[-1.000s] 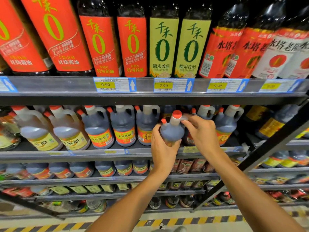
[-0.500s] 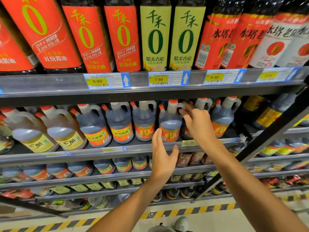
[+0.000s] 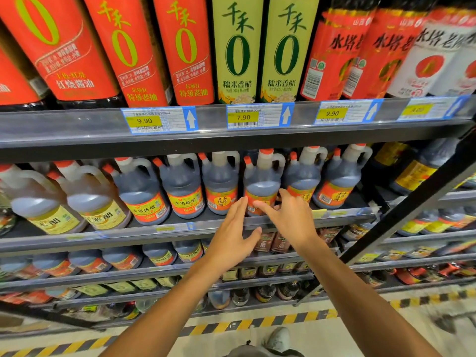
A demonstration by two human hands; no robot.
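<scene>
A dark vinegar jug (image 3: 261, 180) with a red cap, white handle and orange label stands upright in the row on the middle shelf (image 3: 164, 229). My left hand (image 3: 231, 234) hovers just below and left of it, fingers straight, holding nothing. My right hand (image 3: 289, 217) is in front of the jug's lower label, fingers spread and straight; whether the fingertips touch the jug is unclear. Neither hand grips anything.
More dark jugs (image 3: 221, 184) flank it, and pale rice-vinegar jugs (image 3: 92, 199) stand at the left. Tall red and green bottles (image 3: 238, 50) fill the shelf above the price tags (image 3: 243, 117). Lower shelves hold small bottles. A black diagonal bar (image 3: 412, 207) crosses at right. A yellow-black striped line (image 3: 257, 323) marks the floor.
A second ago both hands held the jug in front of the shelf. It now stands in the row, and both hands have let go and drawn back and down from it.
</scene>
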